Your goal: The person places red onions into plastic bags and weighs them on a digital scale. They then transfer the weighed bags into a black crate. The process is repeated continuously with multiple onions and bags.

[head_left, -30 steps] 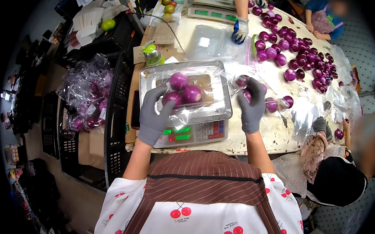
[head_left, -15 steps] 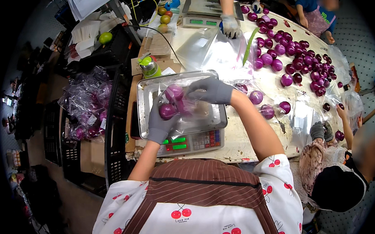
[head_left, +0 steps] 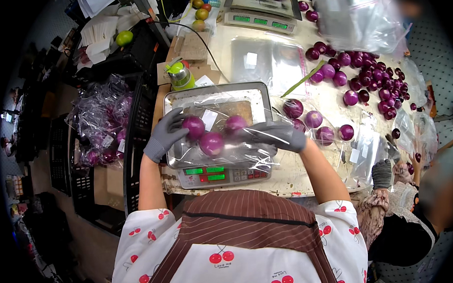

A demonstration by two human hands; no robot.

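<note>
Round purple onions (head_left: 211, 143) sit in clear plastic bag (head_left: 238, 152) on silver metal scale pan (head_left: 194, 97), bench (head_left: 291, 176) near left. Grey-gloved left hand (head_left: 165, 136) cupped, grey-gloved right hand (head_left: 277, 135) extended beside them; grip: cannot tell. Probably weighing; next move seemingly calls for hands clear.

The pale, stained tabletop (head_left: 288, 176) carries a near scale (head_left: 193, 180) at its front left and a far scale (head_left: 261, 21) toward the back. Between them lie flat clear bags (head_left: 238, 60), a green strip (head_left: 303, 78) at their right. Loose purple onions (head_left: 350, 97) spread rightward; a smaller onion group (head_left: 314, 119), among clear plastic, sits beside the near scale.
</note>
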